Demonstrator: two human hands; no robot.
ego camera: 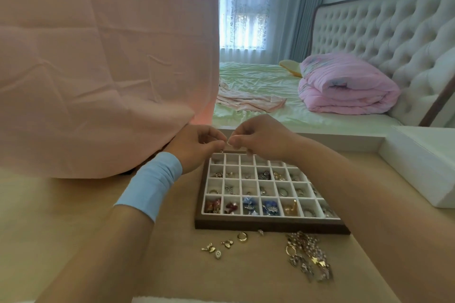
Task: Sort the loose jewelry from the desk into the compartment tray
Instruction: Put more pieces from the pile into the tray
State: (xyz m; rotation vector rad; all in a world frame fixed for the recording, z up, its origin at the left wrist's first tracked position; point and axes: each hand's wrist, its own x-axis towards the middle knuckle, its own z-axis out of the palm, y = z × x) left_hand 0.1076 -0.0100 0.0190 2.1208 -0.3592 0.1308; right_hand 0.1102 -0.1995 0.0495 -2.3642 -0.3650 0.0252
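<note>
Left hand, right hand, jewelry between (pinched)

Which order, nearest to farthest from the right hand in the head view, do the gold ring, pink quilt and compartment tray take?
1. compartment tray, directly below the right hand.
2. gold ring, on the desk by the tray's near edge.
3. pink quilt, away on the bed.

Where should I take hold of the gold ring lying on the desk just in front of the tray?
Probably best to pinch the gold ring across its band, coming from above and the near side. Its opening shows toward the camera, so the band offers two opposite faces. The tray wall stands close behind it, and a small gold charm lies to its left.
</note>
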